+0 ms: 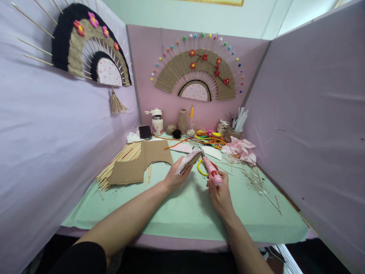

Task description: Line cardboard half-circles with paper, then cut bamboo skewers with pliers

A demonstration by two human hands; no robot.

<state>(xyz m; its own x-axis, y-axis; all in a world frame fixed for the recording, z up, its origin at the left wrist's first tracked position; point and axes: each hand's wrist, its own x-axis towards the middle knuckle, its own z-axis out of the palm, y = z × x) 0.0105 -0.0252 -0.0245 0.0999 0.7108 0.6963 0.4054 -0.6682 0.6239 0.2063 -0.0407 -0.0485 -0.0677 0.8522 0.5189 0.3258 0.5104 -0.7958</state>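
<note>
Two bare hands are at work above the pale green bench (185, 217). The left hand (176, 178) holds a cloth-covered cardboard piece (187, 160); its fingers are pinching this piece at the lower side, and the piece is tilted, so that the brown inside of its edge can be seen. The right hand (221, 193) has its fingers closed around a pink glue gun (212, 172). The nozzle of the gun is at the upper right end of the piece; whether it touches there, I cannot tell. The piece is in the air, over the middle of the bench, between the two hands.

Just behind the gun lies a yellow loop (202, 174), partly hidden. Farther back are a white half-round piece (213, 153) and a dotted pink piece (182, 147). To the left, a cut cardboard sheet (128, 173) lies partly on many thin wooden sticks (105, 175). To the right there are crumpled pink cloth scraps (241, 150), and some loose sticks (269, 199) are scattered near the edge. At the back stand a white bottle (157, 124) and a brown spool (182, 121). One decorated fan (196, 72) hangs on the pink back panel, and another fan (75, 45) is on the left panel.
</note>
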